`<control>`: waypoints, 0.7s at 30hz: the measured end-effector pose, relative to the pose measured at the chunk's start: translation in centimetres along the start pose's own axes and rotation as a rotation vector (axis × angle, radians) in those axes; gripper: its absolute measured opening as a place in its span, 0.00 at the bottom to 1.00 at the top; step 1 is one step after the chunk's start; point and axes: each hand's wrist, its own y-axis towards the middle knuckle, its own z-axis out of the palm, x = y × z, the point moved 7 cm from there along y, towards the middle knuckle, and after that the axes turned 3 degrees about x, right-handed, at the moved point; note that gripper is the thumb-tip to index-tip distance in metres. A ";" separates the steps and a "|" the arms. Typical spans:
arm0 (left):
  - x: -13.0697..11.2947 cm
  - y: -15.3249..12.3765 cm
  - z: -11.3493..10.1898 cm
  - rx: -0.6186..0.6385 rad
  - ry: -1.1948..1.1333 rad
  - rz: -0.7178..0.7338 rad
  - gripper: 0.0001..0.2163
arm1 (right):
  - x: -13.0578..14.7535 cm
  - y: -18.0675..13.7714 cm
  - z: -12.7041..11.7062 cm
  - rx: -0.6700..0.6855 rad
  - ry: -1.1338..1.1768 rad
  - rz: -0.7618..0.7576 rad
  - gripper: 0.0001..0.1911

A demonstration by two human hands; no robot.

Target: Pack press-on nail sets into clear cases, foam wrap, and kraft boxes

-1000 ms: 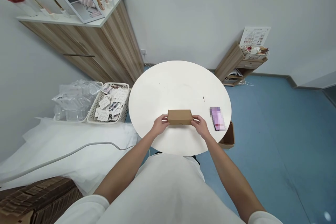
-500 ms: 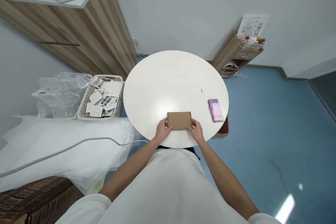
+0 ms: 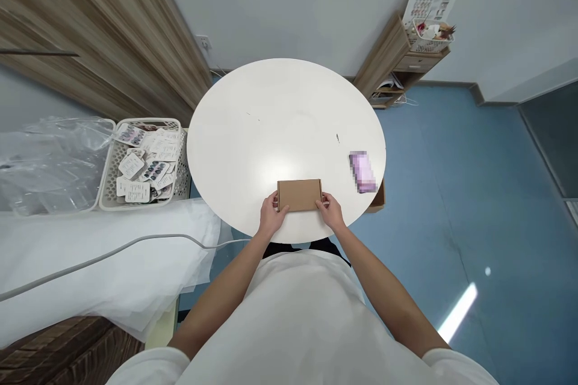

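Observation:
A small flat brown cardboard box lies on the near part of a round white table. My left hand grips the box's left end, fingers curled on its edge. On the opposite end, my right hand holds the box the same way. The box is closed and lies flat on the tabletop.
A purple blurred phone-like object lies on the table's right side. A white basket of carded items and clear plastic packaging sit left on a white-covered surface with a grey cable. A wooden cabinet and a small shelf unit stand by the wall.
The box, held in both hands, has slid nearer to me on the table. The view has tilted downward.

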 end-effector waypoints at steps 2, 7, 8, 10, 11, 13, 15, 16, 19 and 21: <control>0.1 0.3 0.0 -0.014 -0.008 -0.005 0.26 | 0.1 0.1 0.1 0.004 -0.002 -0.011 0.20; -0.3 0.7 0.1 -0.051 0.001 0.007 0.26 | 0.5 0.7 0.2 0.031 0.137 -0.037 0.18; -0.6 0.6 0.3 -0.043 0.003 0.011 0.26 | 0.5 0.8 0.1 0.046 0.169 -0.043 0.18; -1.6 0.1 1.0 0.005 0.006 0.038 0.29 | 0.2 0.8 -0.6 0.087 0.214 -0.057 0.21; -2.4 -0.2 1.4 0.036 0.021 0.066 0.31 | -0.1 0.8 -1.2 0.109 0.234 -0.067 0.24; -4.3 -1.0 2.6 0.087 0.098 0.140 0.35 | -0.7 0.4 -3.0 0.139 0.263 -0.100 0.30; -6.7 -1.6 4.1 0.102 0.220 0.221 0.35 | -1.4 -0.2 -5.8 0.136 0.270 -0.156 0.33; -8.1 -1.8 5.0 0.104 0.280 0.263 0.34 | -1.8 -0.5 -7.5 0.116 0.257 -0.190 0.33; -12.3 -1.9 8.8 0.132 0.410 0.389 0.30 | -2.8 -1.6 -13.1 0.005 0.162 -0.291 0.31; -15.0 -1.7 11.8 0.176 0.451 0.459 0.29 | -3.7 -2.2 -16.7 -0.079 0.076 -0.334 0.30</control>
